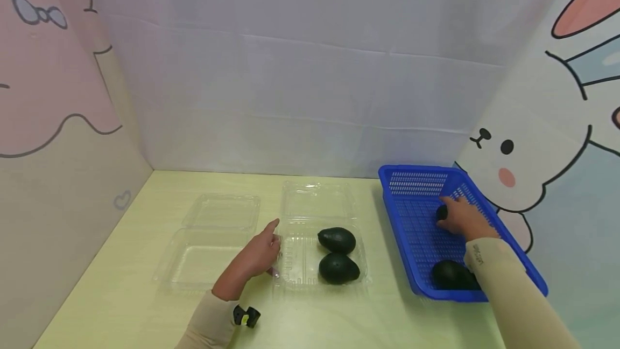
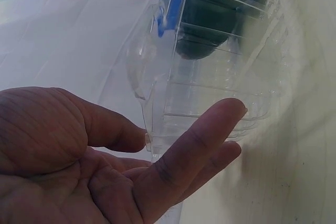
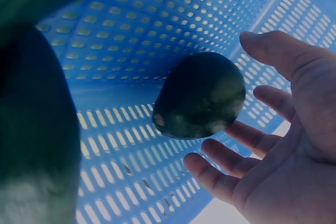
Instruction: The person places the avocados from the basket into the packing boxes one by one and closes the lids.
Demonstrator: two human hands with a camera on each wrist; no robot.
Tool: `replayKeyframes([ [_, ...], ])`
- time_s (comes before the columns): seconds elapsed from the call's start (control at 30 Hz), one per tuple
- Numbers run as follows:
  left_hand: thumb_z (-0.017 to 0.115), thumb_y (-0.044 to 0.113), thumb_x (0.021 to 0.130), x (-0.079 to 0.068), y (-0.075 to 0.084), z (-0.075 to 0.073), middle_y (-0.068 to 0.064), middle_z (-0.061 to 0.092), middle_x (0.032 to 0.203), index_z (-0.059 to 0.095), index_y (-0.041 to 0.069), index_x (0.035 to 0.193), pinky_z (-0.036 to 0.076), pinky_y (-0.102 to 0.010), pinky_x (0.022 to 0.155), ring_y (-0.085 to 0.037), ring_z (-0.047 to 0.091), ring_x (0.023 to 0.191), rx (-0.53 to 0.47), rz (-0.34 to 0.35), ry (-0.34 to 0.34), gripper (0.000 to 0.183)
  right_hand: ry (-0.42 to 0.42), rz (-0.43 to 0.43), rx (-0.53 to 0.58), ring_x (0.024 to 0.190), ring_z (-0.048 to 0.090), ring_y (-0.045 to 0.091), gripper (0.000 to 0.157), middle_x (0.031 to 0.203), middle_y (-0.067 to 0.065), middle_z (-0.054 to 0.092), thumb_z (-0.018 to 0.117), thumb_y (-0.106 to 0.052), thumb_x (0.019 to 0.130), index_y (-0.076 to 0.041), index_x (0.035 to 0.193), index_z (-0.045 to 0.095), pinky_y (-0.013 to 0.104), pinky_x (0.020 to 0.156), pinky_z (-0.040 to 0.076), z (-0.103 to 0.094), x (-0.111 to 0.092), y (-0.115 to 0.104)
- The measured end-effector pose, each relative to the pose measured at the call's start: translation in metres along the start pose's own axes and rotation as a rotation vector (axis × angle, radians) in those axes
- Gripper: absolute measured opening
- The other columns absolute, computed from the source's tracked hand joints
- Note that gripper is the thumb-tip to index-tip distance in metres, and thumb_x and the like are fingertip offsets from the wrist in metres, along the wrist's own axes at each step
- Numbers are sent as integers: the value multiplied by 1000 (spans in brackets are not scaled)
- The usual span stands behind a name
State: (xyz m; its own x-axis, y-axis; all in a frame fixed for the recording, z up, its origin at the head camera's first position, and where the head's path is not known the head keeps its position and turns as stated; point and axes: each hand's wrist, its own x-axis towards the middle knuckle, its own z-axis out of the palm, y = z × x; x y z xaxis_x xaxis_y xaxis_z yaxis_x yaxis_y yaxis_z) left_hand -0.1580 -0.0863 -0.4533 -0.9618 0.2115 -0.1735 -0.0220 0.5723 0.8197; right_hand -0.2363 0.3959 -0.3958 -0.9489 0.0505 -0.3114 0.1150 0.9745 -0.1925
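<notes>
My left hand (image 1: 259,252) is at the left edge of a clear clamshell container (image 1: 300,263) with its lid folded back. In the left wrist view the thumb and a finger pinch the rim, while other fingers lie straight along the wall. Two dark green avocados (image 1: 336,240) rest in the container's right half. My right hand (image 1: 462,217) reaches into a blue perforated basket (image 1: 411,241). Its fingers spread around an avocado (image 3: 202,95), with the thumb standing apart from it in the right wrist view.
More dark green avocado (image 1: 452,275) shows at the basket's near end, partly covered by the right sleeve. A second clear clamshell container (image 1: 203,263) lies open on the table at the left. White cloth (image 1: 310,139) hangs behind the table, with printed walls at both sides.
</notes>
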Motion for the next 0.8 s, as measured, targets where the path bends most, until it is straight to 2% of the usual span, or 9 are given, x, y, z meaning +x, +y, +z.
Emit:
replayKeyframes([
  [0.4, 44, 6, 107, -1, 0, 0, -22, 63, 112, 23, -3, 160, 52, -35, 56, -18, 59, 57, -3, -7, 1, 58, 1, 18, 4, 133, 18, 74, 80, 149, 48, 18, 75, -18, 94, 8, 155, 29, 83, 98, 26, 12, 11, 12],
  [0.63, 44, 6, 107, 0, 0, 0, -25, 63, 118, 23, -3, 161, 53, -36, 56, -18, 61, 57, -1, -7, 3, 58, -18, 14, 3, 131, 27, 72, 80, 147, 50, 19, 75, -17, 94, 9, 154, 30, 81, 98, 32, 13, 9, 8],
  [0.8, 43, 6, 107, 2, -3, 2, -24, 63, 116, 22, -3, 161, 53, -35, 57, -18, 61, 55, 1, -6, 2, 58, -35, -10, -27, 133, 30, 69, 75, 147, 49, 27, 76, -13, 92, 11, 151, 36, 78, 102, 32, 15, 7, 3],
])
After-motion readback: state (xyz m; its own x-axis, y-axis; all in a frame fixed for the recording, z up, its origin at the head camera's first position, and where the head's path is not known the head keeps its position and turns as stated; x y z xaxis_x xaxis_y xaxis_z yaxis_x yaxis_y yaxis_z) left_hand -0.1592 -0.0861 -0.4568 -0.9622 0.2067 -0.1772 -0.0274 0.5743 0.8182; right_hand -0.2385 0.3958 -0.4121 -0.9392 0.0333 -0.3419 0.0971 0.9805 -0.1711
